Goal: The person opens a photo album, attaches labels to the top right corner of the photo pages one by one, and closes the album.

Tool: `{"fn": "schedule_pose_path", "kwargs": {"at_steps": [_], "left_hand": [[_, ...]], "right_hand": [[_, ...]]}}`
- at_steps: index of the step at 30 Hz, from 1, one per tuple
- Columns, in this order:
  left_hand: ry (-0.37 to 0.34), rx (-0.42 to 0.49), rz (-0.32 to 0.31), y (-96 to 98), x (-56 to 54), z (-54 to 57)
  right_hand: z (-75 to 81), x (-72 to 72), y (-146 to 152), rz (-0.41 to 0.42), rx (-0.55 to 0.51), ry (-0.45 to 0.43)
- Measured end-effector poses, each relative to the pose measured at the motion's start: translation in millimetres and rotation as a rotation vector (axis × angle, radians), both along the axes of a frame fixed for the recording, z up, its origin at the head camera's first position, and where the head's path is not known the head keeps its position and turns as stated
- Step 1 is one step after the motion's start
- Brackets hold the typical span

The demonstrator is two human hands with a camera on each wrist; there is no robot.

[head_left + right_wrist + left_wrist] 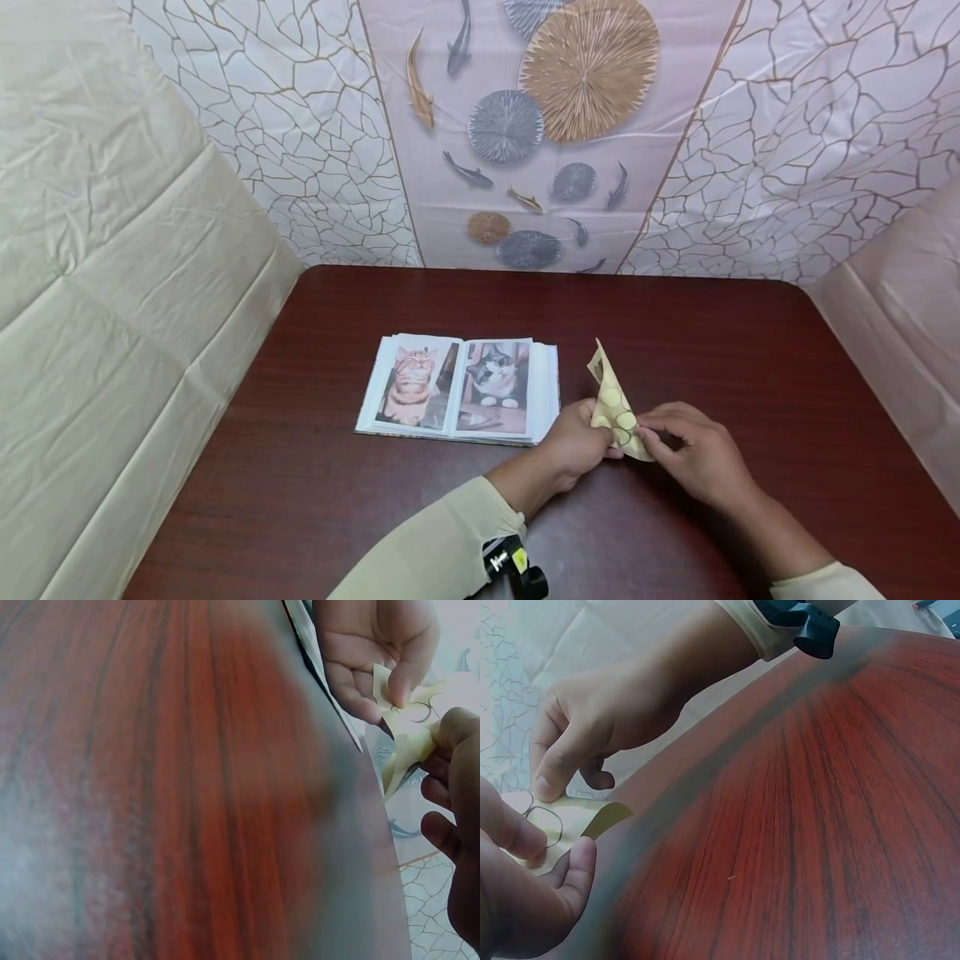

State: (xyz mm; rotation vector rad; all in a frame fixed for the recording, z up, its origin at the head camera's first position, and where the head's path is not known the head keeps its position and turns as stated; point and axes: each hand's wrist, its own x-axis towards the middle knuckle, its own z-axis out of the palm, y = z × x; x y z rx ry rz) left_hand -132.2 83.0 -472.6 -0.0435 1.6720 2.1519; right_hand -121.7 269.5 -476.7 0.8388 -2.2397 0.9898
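A yellow sticker sheet (617, 415) with round stickers on it is curled and tilted up over the table, right of the open album. My left hand (576, 446) grips its left side, the thumb pressing on the face. On the right edge, the thumb and index finger of my right hand (697, 454) pinch the sheet near the circles. Both hands meet at the sheet (570, 814) in the left wrist view, where dark circle outlines show. From the right wrist, the sheet (409, 735) looks bent between the two hands.
An open photo album (457, 387) lies left of the sheet, with a cat photo on each page. My left forearm reaches in just in front of it. The dark reddish wooden table (300, 500) ends at a patterned cloth backdrop (525, 167), with pale fabric on both sides.
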Motion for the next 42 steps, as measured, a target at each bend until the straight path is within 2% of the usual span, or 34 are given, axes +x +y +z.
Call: {"fn": "schedule_pose_path", "kwargs": {"at_steps": [3,7,10,17,27,42], "left_hand": [[0.001,0.001,0.001,0.3,1.0,1.7],[-0.007,0.011,0.002,-0.4,1.4,3.1],[-0.015,0.011,0.004,-0.8,1.1,2.6],[-0.039,0.014,0.017,-0.5,1.5,-1.2],[-0.059,0.004,0.055,-0.9,0.9,-3.2],[-0.090,-0.028,0.080,0.5,1.2,-2.3]], "right_hand": [[2.1,1.5,0.5,0.006,-0.011,-0.043],[4.7,4.3,2.5,-0.036,0.017,-0.119],[5.2,5.3,3.8,-0.065,0.035,-0.143],[3.0,6.3,4.4,-0.125,0.073,-0.161],[2.8,7.6,5.1,-0.244,0.074,-0.219],[0.1,8.1,9.1,-0.295,0.061,-0.240]]}}
